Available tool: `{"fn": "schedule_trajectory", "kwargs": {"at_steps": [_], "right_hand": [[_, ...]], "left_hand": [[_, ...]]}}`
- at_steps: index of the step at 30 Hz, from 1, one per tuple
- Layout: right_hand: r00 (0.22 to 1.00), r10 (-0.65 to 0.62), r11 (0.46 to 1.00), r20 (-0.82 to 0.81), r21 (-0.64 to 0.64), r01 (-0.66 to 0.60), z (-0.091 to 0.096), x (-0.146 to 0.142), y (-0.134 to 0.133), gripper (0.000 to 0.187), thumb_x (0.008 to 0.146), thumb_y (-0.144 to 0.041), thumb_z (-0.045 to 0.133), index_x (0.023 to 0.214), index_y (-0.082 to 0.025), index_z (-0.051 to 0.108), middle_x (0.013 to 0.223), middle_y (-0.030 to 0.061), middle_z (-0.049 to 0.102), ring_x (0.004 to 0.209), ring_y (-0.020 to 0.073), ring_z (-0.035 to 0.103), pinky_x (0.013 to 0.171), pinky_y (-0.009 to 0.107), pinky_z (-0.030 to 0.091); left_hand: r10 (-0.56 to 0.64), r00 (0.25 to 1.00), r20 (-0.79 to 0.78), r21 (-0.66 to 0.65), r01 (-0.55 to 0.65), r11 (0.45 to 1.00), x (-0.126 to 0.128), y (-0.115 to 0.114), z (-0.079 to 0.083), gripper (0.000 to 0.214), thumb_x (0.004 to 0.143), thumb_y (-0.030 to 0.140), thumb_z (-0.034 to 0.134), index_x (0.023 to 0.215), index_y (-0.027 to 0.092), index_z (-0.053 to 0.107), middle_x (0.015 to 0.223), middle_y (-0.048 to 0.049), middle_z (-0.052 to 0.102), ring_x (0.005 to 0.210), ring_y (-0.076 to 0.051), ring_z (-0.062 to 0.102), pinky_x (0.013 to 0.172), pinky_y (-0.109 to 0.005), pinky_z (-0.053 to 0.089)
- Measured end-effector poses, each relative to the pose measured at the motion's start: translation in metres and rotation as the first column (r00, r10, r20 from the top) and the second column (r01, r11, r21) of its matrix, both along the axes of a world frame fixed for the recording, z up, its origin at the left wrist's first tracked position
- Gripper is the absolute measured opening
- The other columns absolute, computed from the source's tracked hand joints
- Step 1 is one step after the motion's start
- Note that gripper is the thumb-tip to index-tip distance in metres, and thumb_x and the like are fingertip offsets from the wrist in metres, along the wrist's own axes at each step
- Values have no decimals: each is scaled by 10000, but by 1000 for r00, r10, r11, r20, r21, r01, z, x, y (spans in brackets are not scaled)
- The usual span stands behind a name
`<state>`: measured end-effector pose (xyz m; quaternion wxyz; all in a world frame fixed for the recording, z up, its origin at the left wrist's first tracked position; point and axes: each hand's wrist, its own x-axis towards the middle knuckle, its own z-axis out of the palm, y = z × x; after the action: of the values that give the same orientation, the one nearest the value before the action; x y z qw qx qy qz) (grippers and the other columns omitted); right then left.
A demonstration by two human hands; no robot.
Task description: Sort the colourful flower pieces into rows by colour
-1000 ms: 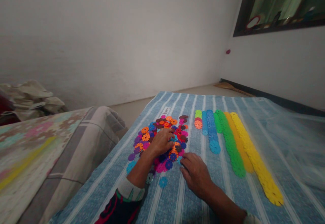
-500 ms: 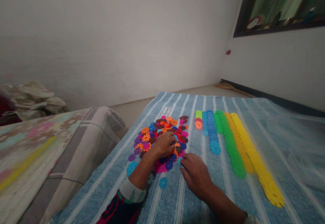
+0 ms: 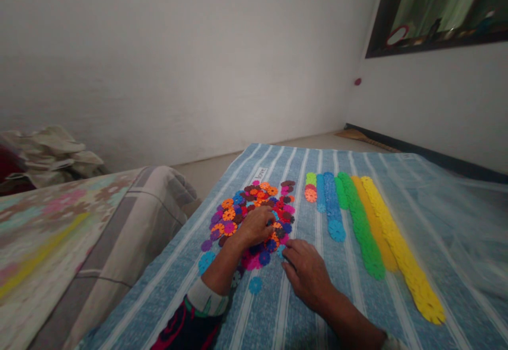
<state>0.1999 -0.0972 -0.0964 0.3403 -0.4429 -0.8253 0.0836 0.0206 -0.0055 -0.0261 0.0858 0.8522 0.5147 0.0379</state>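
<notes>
A heap of many-coloured interlocking plastic discs [image 3: 229, 214] with notched rims lies on the striped cloth. My left hand [image 3: 257, 227] rests on the middle of the heap, its fingers bent down among the pieces. A light blue disc shows by its fingertips, but whether it is gripped is hidden. At the heap's right edge my right hand [image 3: 307, 273] is closed, with a light blue disc [image 3: 281, 251] at its fingertips. One loose light blue disc [image 3: 255, 285] lies below the heap, between my forearms.
Overlapping discs form rows to the right: blue [image 3: 332, 202], green [image 3: 362, 228], orange [image 3: 377, 233] and yellow [image 3: 400, 244]. Short lime [image 3: 311, 178] and coral-red [image 3: 310, 193] stacks lie at their left. Clear plastic [image 3: 464, 218] covers the table's right side. A cloth-covered bed [image 3: 99, 223] stands left.
</notes>
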Motion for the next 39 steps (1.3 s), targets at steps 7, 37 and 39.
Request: {"fn": "schedule_trajectory", "kwargs": {"at_steps": [7, 37, 39], "right_hand": [[1000, -4, 1000, 3, 2, 4, -3, 0, 0, 202, 801, -92, 599, 964, -212, 611, 1092, 75, 633, 1014, 235, 556, 876, 383, 446], [1000, 5, 1000, 1, -3, -5, -4, 1, 2, 158, 818, -110, 589, 936, -213, 611, 1067, 72, 631, 1019, 233, 554, 884, 385, 446], [1000, 5, 1000, 4, -4, -5, -4, 1, 2, 159, 817, -109, 591, 937, -211, 611, 1061, 74, 629, 1024, 235, 551, 886, 386, 445]], "left_hand": [[23, 998, 52, -1, -23, 1000, -4, 2, -6, 170, 796, 188, 586, 939, 178, 679, 1275, -120, 617, 1243, -259, 527, 1059, -379, 413], [-34, 995, 90, -53, 39, 998, -7, 2, -2, 302, 733, 205, 649, 1035, 206, 657, 1287, -86, 608, 1281, -258, 490, 1073, -395, 386], [-25, 996, 85, -71, 31, 997, -8, 2, -3, 283, 728, 200, 654, 1011, 197, 660, 1318, -97, 588, 1280, -261, 492, 1074, -397, 383]]}}
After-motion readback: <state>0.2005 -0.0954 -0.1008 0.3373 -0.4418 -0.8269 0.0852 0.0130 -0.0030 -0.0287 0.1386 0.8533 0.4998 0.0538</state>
